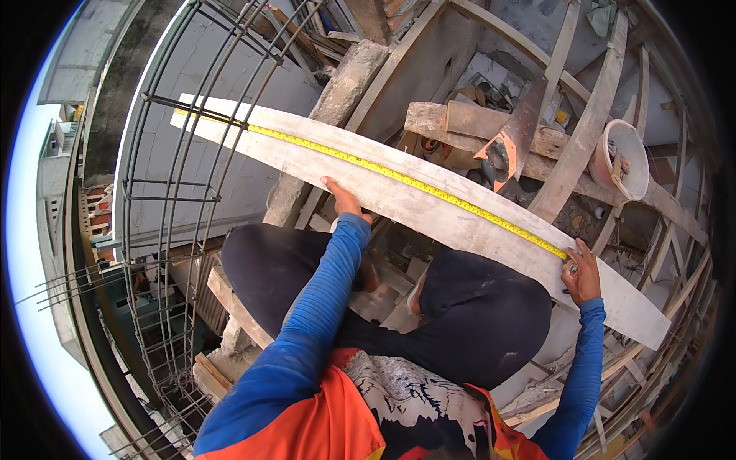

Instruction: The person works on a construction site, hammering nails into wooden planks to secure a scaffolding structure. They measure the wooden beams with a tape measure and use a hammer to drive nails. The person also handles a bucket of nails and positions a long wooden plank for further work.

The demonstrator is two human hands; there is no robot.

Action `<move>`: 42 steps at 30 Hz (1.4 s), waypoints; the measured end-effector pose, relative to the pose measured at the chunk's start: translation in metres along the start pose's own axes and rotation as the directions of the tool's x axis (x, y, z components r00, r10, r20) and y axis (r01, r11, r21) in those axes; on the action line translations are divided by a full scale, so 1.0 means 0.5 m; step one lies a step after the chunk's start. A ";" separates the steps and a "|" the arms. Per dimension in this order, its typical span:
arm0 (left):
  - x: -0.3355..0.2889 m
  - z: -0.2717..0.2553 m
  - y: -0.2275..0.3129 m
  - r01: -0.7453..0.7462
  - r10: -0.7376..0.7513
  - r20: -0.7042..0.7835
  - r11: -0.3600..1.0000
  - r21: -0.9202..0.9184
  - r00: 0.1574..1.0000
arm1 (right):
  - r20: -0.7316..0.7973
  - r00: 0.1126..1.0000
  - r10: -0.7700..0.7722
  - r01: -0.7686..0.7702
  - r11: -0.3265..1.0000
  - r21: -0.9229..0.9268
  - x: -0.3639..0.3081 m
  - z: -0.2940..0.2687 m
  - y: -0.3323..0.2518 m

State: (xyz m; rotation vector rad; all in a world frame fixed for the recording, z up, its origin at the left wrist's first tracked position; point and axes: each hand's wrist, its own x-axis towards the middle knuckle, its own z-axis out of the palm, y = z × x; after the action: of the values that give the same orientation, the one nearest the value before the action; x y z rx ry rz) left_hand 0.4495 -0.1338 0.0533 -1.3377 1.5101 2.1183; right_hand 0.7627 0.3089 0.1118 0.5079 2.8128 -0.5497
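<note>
A long pale wooden board (pixel 307 157) lies slantwise across in front of my knees, from far left to near right. Along its face runs a yellow measuring tape (pixel 406 180), stretched nearly straight. My left hand (pixel 346 203) grips the board's near edge, left of the middle, its fingers partly hidden. Toward the board's right end, my right hand (pixel 583 272) is closed on the tape's end, pressing it to the wood. A small dark item shows at these fingers, too small to name. The tape's far left end lies behind steel bars.
A rebar cage (pixel 172 184) rises at left, overlapping the board's far end. Beyond the board rests a handsaw (pixel 500 159) with an orange handle, near a bucket (pixel 625 157) with bits inside. Timber beams (pixel 586 126) and a rough concrete beam (pixel 349 84) cross the area. Open drops show at left.
</note>
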 end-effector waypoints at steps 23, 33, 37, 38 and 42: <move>0.144 -0.075 -0.037 0.069 -0.069 -0.010 0.940 0.334 0.998 | 0.050 0.998 0.024 -0.018 0.993 -0.117 0.023 -0.033 -0.043; 0.113 -0.084 -0.062 -0.225 0.583 -0.098 0.455 0.861 0.806 | 0.081 0.986 0.148 -0.136 0.982 -0.128 -0.051 -0.093 0.069; 0.006 -0.054 -0.110 -0.704 0.721 0.547 -0.115 0.700 0.426 | 0.034 0.984 0.174 -0.170 0.979 -0.113 -0.097 -0.104 0.128; -0.030 -0.038 -0.114 -0.791 0.658 0.695 -0.243 0.562 0.291 | 0.015 0.988 0.152 -0.150 0.984 -0.091 -0.103 -0.102 0.135; -0.128 0.041 -0.125 -0.888 0.421 0.906 -0.400 0.228 0.043 | 0.012 0.987 0.159 -0.156 0.982 -0.110 -0.107 -0.094 0.149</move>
State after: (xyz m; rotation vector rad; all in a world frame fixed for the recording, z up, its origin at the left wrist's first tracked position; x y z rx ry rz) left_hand 0.5133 -0.0683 0.0634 1.0694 2.9682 0.8676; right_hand 0.8323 0.3771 0.1456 0.6908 2.7332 -0.3653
